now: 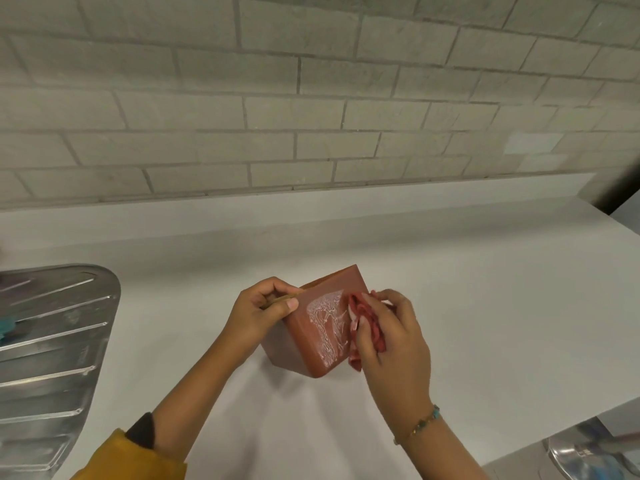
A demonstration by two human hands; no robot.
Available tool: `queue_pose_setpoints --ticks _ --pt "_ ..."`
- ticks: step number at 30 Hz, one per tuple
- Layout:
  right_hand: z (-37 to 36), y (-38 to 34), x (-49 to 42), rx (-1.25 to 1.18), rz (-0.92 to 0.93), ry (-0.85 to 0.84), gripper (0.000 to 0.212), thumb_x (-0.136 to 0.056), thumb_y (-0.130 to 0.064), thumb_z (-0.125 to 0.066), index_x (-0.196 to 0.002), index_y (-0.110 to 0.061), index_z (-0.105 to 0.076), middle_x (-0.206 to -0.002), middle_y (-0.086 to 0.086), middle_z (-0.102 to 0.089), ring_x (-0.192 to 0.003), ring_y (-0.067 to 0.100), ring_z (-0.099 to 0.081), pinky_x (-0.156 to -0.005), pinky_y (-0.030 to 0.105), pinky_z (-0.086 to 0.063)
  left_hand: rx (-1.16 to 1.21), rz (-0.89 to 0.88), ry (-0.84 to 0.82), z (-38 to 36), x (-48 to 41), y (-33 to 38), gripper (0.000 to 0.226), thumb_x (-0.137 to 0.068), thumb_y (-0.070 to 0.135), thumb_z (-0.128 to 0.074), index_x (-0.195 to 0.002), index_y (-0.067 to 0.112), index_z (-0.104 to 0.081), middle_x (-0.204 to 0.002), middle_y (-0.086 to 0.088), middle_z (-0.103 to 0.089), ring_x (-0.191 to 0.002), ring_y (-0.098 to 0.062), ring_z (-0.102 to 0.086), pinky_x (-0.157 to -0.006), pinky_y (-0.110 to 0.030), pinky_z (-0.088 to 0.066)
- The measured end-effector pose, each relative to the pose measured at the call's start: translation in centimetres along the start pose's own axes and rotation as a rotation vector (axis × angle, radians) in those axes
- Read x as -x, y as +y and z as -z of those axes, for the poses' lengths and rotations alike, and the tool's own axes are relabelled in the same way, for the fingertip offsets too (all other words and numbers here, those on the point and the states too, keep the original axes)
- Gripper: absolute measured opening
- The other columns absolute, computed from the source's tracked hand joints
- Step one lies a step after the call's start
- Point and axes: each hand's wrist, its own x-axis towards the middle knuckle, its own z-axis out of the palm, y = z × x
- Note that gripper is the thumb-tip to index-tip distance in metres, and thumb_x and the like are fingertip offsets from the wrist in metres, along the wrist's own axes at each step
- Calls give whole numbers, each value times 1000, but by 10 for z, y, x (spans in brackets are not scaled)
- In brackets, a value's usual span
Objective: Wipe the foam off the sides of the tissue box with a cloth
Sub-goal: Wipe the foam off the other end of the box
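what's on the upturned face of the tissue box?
White foam streaks the middle of the tissue box face. The red cloth in the right hand covers its right edge, so any foam there is hidden.

A white countertop (450,306) filled the middle of the view, running from the near edge back to a low white upstand (311,199) at its far side. Behind that rose a wall of pale grey brick-pattern tiles (311,81), laid in staggered rows. At the left, a stainless steel draining board (52,341) with raised ribs lay set into the counter, its rounded corner pointing right. Something teal (5,329) sat at its left edge, too cropped to identify. In the near right corner, below the counter's edge, a shiny metal object (585,455) showed, blurred.
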Motion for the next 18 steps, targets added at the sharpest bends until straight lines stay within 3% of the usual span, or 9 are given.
queue_pose_setpoints --ticks 2,5,9,13,18 --pt "-3 -5 -12 2 -77 48 39 -87 -39 -40 -112 -23 -65 -117 -16 -49 -85 9 -62 -58 5 -38 1 -2 -7 -1 0 0 14 -61 35 -65 -72 28 -71 -80 7 -74 -75 -5 -67 -68 -13 -50" --pt "-11 -18 -24 82 -50 36 42 -87 -39 -39 -114 -21 -65 -116 -7 -56 -83 9 -61 -58 2 -32 7 6 22 0 0 1 9 -65 29 -64 -70 30 -71 -78 10 -74 -73 -3 -66 -65 -11 -49" --pt "-12 -27 -18 100 34 -16 40 -89 -36 -42 -117 -20 -64 -118 -2 -59 -90 12 -62 -61 12 -43 -2 7 25 1 -2 0 11 -69 22 -59 -72 26 -69 -76 11 -74 -71 -1 -66 -65 -10 -48" --pt "-4 -17 0 100 180 -69 36 -90 -31 -46 -117 -16 -65 -119 2 -60 -89 15 -62 -63 17 -51 2 -6 27 1 -3 -1 22 -60 39 -61 -73 24 -69 -75 10 -73 -71 -3 -65 -65 -11 -48" --pt "2 -9 -13 102 34 -36 41 -88 -35 -41 -114 -16 -67 -115 -1 -60 -85 16 -64 -60 17 -47 -7 -1 1 0 -1 0 21 -58 42 -61 -72 31 -71 -78 8 -73 -75 -6 -65 -69 -17 -49"
